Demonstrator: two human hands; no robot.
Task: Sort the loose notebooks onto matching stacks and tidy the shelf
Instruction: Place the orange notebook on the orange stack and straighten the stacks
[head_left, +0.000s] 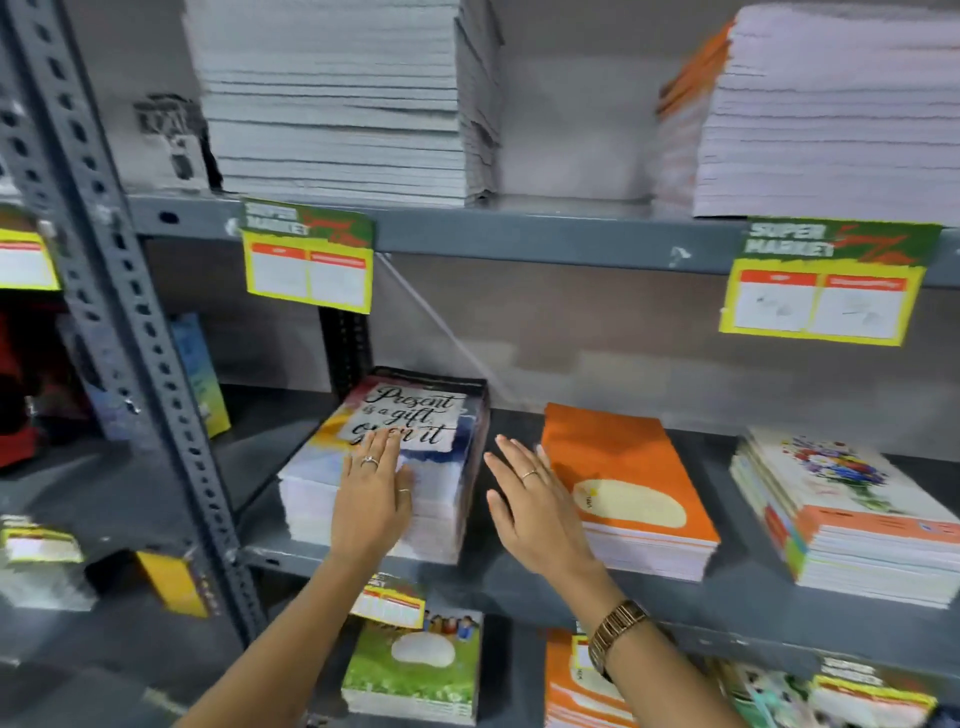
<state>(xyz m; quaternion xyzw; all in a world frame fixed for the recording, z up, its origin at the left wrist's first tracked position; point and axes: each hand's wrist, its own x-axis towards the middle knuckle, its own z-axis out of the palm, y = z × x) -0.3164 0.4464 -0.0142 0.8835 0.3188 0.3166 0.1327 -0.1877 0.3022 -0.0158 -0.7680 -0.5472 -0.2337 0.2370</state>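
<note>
On the middle shelf (519, 582) stands a stack of notebooks with a "Present is a gift" cover (415, 415). My left hand (371, 493) lies flat on top of that stack, fingers spread, holding nothing. To its right sits a stack of orange notebooks (618, 457) with a cream oval label. My right hand (535, 509) hovers open in the gap between these two stacks, its edge close to the orange stack's left side. Further right is a third stack with a flower cover (836, 483).
Tall grey and pale notebook piles (343, 98) (831, 109) fill the upper shelf. Yellow price tags (309, 260) (826, 291) hang from its front edge. Green-cover notebooks (415, 670) and orange ones (571, 686) lie on the lower shelf. A perforated steel upright (130, 338) stands at left.
</note>
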